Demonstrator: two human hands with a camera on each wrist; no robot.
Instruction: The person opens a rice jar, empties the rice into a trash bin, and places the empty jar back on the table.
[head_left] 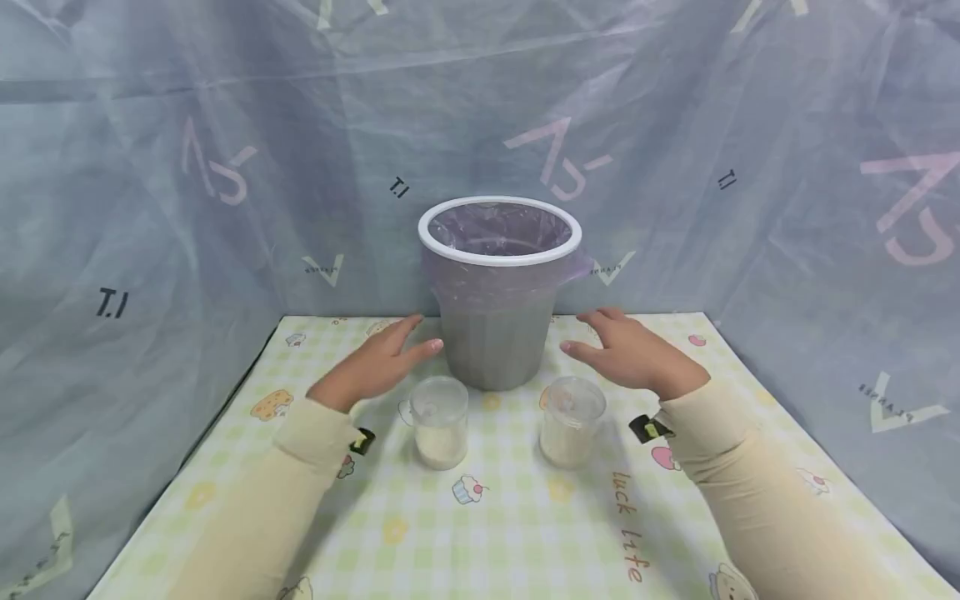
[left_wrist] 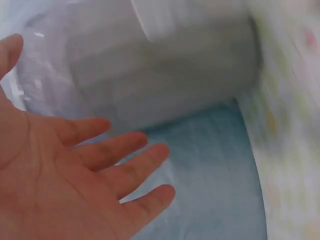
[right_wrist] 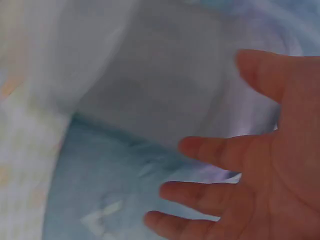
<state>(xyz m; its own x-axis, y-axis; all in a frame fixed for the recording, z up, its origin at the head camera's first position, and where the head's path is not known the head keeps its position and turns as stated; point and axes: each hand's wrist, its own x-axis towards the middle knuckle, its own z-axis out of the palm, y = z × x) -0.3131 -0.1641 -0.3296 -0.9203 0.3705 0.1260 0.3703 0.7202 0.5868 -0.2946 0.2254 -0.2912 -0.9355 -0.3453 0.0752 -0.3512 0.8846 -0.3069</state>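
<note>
- Spread apart and clamped on nothing: the fingers (left_wrist: 137,169) of both the left hand (head_left: 378,362) and the right hand (head_left: 637,354), palms facing inward.
- Behind everything, a grey-blue curtain (head_left: 300,167) with printed letters, covering back and sides.
- Below, a green-and-white checked tablecloth (head_left: 510,542) with cartoon food prints.
- Reaching in from the near side, two pale sleeves (head_left: 262,508).
- Upright at the far middle of the cloth, between the two hands: a grey bin (head_left: 495,346) with a white rim (head_left: 498,260) and a translucent lilac liner (head_left: 487,287) folded over. No contact with either hand plainly shown.
- Nearer, in front of the bin and well apart: a left container (head_left: 440,442) and a right container (head_left: 570,437), both see-through, upright, with pale contents, kind unclear.
- Appears to be a positioning step around the bin, no grip formed.
- Probably calls next for bringing both palms evenly against the bin's sides, without knocking either container.
</note>
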